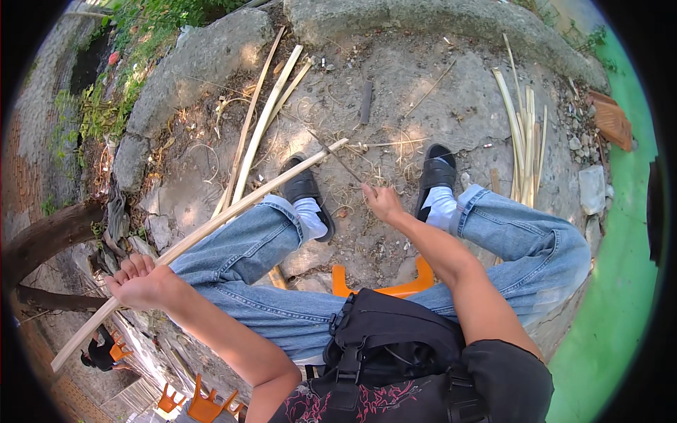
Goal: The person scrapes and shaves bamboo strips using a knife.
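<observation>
Forearms bare, no sleeves past elbow. Blue denim jeans (254, 247), hems rolled into cuffs at ankle. White socks (308, 210) above black slip-on shoes (436, 169). Black top with red-pink swirling print (331, 405) at lower edge. Black strapped bag (395, 331) at waist, webbing straps and plastic buckles visible.

One fisheye view from my head looks steeply down over my lap and legs to the dirt ground (395, 92) close below; edges bend, stone curb (204, 56) at the far side.
</observation>
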Available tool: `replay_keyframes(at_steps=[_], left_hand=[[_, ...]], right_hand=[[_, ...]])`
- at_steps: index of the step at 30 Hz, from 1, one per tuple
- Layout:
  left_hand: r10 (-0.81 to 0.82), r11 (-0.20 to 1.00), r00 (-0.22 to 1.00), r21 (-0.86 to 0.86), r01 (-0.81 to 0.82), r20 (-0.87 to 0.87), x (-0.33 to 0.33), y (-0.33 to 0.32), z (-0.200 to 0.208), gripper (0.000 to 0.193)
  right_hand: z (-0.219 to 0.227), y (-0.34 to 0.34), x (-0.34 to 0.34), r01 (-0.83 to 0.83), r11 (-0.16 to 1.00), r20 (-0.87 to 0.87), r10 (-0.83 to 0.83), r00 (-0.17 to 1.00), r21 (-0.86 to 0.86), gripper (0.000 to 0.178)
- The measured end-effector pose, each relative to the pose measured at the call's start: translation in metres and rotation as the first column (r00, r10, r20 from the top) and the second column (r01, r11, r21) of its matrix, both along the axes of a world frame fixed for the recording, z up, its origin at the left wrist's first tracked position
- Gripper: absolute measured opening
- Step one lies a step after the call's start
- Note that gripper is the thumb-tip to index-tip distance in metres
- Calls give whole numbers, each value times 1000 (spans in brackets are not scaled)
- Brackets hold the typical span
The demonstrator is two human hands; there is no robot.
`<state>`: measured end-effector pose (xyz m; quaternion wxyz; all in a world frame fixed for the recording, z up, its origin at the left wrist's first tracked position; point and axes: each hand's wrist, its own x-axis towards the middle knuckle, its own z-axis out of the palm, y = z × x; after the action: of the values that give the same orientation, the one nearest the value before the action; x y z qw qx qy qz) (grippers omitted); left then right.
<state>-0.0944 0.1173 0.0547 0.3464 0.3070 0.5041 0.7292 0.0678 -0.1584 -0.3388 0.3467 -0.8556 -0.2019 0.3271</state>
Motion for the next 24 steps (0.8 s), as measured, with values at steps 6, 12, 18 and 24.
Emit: replay_keyframes(at_steps=[6,12,18,24], left_hand=[[-14,1000,1000,13,14,7,3,0,1,40],[-15,1000,1000,-2,15,0,2,-1,1,41],[-47,999,999,-14,46,-25,-2,0,3,38],[-410,906,912,116,407,1,-3,-6,5,45]], right_hand=[[6,-4,6,28,990,-80,-39,996,-137,75],[-3,-6,8,103,975,-79,-121,990,-199,75],[2,-13,11,97,981,-109,-116,987,-166,75],[31,-13,16,-78,996,-122,73,990,-34,74]])
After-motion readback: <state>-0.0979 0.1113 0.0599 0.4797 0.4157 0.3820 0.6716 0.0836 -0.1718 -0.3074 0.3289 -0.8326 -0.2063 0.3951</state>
